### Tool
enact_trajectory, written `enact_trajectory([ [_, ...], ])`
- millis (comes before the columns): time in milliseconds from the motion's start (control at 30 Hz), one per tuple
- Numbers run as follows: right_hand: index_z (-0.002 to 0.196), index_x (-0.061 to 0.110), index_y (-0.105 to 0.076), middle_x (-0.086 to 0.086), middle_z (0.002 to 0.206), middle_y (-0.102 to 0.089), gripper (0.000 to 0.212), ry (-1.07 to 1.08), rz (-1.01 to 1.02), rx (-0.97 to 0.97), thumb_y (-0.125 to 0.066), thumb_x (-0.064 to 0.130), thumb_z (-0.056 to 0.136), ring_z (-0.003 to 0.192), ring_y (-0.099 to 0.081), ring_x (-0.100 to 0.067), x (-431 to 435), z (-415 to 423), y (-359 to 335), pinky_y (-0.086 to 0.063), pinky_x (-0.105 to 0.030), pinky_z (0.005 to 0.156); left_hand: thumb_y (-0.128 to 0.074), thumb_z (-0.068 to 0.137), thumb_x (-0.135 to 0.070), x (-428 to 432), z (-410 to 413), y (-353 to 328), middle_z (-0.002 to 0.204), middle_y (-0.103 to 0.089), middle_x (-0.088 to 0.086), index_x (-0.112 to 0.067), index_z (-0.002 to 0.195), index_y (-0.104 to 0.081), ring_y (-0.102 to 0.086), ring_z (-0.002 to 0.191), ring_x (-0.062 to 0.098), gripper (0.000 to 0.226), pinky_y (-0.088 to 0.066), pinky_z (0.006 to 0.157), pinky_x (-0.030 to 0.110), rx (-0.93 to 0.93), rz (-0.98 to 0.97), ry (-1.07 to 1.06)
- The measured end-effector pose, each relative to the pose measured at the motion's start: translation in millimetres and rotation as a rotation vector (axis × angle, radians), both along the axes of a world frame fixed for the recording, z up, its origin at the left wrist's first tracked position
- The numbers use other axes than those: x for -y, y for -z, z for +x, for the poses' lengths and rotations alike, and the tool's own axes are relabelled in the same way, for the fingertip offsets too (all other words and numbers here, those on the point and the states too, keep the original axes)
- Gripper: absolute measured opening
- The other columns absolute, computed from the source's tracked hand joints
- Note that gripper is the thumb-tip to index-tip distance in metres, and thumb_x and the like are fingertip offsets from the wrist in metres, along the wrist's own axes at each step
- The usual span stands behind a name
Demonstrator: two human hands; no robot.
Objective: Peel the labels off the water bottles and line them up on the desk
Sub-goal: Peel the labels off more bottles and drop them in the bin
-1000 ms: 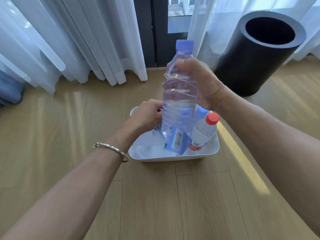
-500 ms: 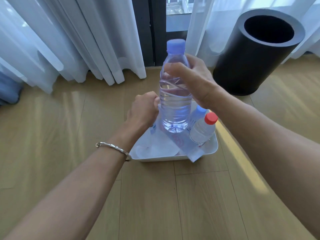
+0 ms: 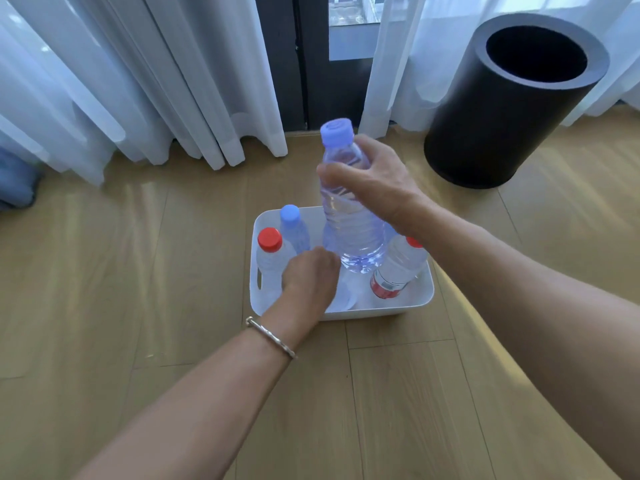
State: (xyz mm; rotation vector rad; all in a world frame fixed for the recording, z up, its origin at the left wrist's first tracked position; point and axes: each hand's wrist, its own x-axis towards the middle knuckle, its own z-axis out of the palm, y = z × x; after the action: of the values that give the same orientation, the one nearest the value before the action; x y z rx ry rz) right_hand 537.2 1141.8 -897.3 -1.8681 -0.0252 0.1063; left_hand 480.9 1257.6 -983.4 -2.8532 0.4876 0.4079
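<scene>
Right hand (image 3: 377, 181) grips the bare bottle (image 3: 349, 223), blue cap up, upright and lifted over the white tub (image 3: 420, 299) on the wood floor (image 3: 138, 271). Left hand (image 3: 308, 275) reaches down into the tub, fingers curled and hidden; cannot tell if it holds anything. In the tub: red-cap bottle (image 3: 272, 258) and blue-cap bottle (image 3: 294, 226) at left, labelled bottle (image 3: 398, 268) at right. Black bin (image 3: 502, 109) stands far right.

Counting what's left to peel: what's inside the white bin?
Three bottles show in the bin: a red-capped bottle and a blue-capped bottle on the left, a labelled red-capped bottle on the right. The left hand and the held bottle hide the middle.
</scene>
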Motion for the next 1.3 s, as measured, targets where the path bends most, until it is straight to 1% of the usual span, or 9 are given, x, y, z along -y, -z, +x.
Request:
enact_trajectory([
  [167, 0.076, 0.020, -0.053, 0.011, 0.068, -0.053, 0.016, 0.025, -0.154, 0.047, -0.068, 0.026, 0.076, 0.066, -0.049, -0.008, -12, -6, 26, -0.041, -0.021, 0.064, -0.044, 0.092, 0.007, -2, -17, 14, 0.117, -0.064, 0.012, -0.006, 0.114, -0.061, -0.063, 0.109, 0.033, 0.031, -0.050, 0.079, 0.036, -0.079, 0.079, 0.003],
  [300, 0.066, 0.031, -0.042, 0.012, 0.068, -0.045, 0.029, -0.097, -0.247, 0.062, -0.067, 0.022, 0.077, 0.063, -0.043, -0.008, -20, -16, 46, -0.035, -0.024, 0.061, -0.045, 0.091, 0.006, -14, -22, 22, 0.112, -0.065, 0.011, -0.007, 0.109, -0.062, -0.064, 0.105, 0.032, 0.028, -0.047, 0.073, 0.033, -0.101, 0.083, 0.012],
  [500, 0.086, 0.013, -0.059, -0.005, 0.077, -0.063, 0.029, -0.147, -0.504, -0.027, -0.070, 0.038, 0.078, 0.075, -0.058, -0.024, -19, -29, 76, -0.044, -0.033, 0.065, -0.041, 0.097, -0.004, -21, -19, 31, 0.112, -0.066, 0.012, -0.008, 0.113, -0.061, -0.064, 0.103, 0.035, 0.025, -0.036, 0.067, 0.031, -0.109, 0.061, 0.045],
  [600, 0.092, 0.018, -0.063, -0.001, 0.080, -0.067, 0.029, -0.167, -0.542, -0.080, -0.071, 0.042, 0.077, 0.079, -0.062, -0.022, -17, -37, 89, -0.049, -0.033, 0.070, -0.040, 0.098, -0.007, -21, -17, 37, 0.116, -0.065, 0.011, -0.010, 0.116, -0.061, -0.063, 0.108, 0.034, 0.027, -0.044, 0.075, 0.032, -0.122, 0.028, 0.060],
  [733, 0.091, 0.016, -0.062, -0.003, 0.080, -0.066, 0.032, -0.131, -0.575, -0.128, -0.070, 0.043, 0.076, 0.079, -0.061, -0.024, -17, -34, 97, -0.049, -0.032, 0.069, -0.042, 0.101, -0.034, -26, -12, 43, 0.122, -0.062, 0.011, -0.014, 0.118, -0.062, -0.058, 0.114, 0.031, 0.033, -0.046, 0.085, 0.034, -0.238, -0.088, -0.013],
  [867, 0.084, 0.016, -0.056, -0.002, 0.076, -0.059, 0.032, -0.139, -0.624, -0.162, -0.069, 0.043, 0.075, 0.074, -0.055, -0.024, -17, -29, 95, -0.040, -0.029, 0.062, -0.041, 0.097, -0.051, -35, -7, 43, 0.115, -0.064, 0.010, -0.017, 0.106, -0.065, -0.058, 0.107, 0.028, 0.042, -0.040, 0.077, 0.029, -0.397, -0.221, -0.132],
  [1033, 0.099, 0.005, -0.059, -0.012, 0.087, -0.065, 0.036, -0.208, -0.698, -0.145, -0.067, 0.035, 0.079, 0.081, -0.058, -0.029, -20, -30, 85, -0.044, -0.034, 0.066, -0.027, 0.098, -0.058, -35, -10, 39, 0.109, -0.065, 0.011, -0.016, 0.087, -0.058, -0.059, 0.102, 0.028, 0.053, -0.038, 0.075, 0.031, -0.463, -0.222, -0.172],
  [1167, 0.109, 0.008, -0.061, -0.010, 0.101, -0.066, 0.035, -0.265, -0.748, -0.106, -0.063, 0.033, 0.084, 0.091, -0.060, -0.027, -23, -26, 77, -0.043, -0.031, 0.069, -0.027, 0.102, -0.045, -28, -13, 32, 0.115, -0.064, 0.013, -0.009, 0.109, -0.063, -0.060, 0.107, 0.031, 0.051, -0.041, 0.079, 0.032, -0.273, -0.157, -0.109],
  [1300, 0.110, 0.014, -0.064, -0.004, 0.106, -0.065, 0.035, -0.211, -0.700, -0.030, -0.059, 0.039, 0.086, 0.096, -0.060, -0.023, -26, -16, 61, -0.050, -0.035, 0.082, -0.031, 0.103, -0.031, -15, -13, 14, 0.110, -0.067, 0.010, -0.011, 0.104, -0.065, -0.064, 0.100, 0.031, 0.039, -0.035, 0.068, 0.030, -0.016, -0.090, 0.074],
])
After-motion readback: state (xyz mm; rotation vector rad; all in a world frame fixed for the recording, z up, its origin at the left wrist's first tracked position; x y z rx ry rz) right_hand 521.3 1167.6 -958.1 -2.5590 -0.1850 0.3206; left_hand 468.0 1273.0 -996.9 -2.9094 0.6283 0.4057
